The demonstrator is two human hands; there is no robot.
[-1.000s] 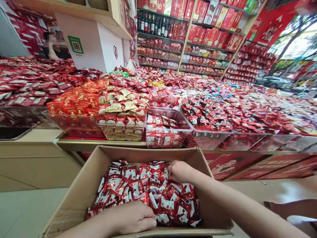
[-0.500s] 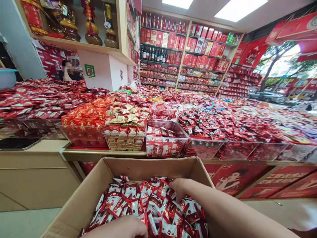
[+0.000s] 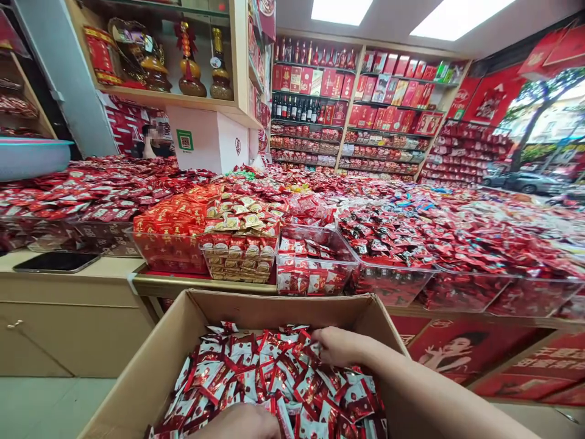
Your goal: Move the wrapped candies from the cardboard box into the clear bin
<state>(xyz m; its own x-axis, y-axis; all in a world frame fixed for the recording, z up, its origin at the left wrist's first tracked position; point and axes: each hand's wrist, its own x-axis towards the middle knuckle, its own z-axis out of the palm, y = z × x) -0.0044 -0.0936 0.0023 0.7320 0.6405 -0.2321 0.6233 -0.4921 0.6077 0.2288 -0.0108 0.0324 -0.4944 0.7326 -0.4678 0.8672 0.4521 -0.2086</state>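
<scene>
Inside the cardboard box (image 3: 150, 353), red-and-white packets (image 3: 247, 379)

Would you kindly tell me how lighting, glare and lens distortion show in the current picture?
Head view, top: ceiling panels glare white; head view, right: the outdoor area looks washed out; head view, left: the grey post leans, suggesting lens distortion; head view, bottom: small highlights dot the red-and-white packets near the right hand.

Packets (image 3: 249, 381) in the carton (image 3: 283, 306), tubs (image 3: 315, 262) on the counter (image 3: 201, 285) behind it, shelves (image 3: 346, 143) farther back, phone (image 3: 57, 262) at left
</scene>
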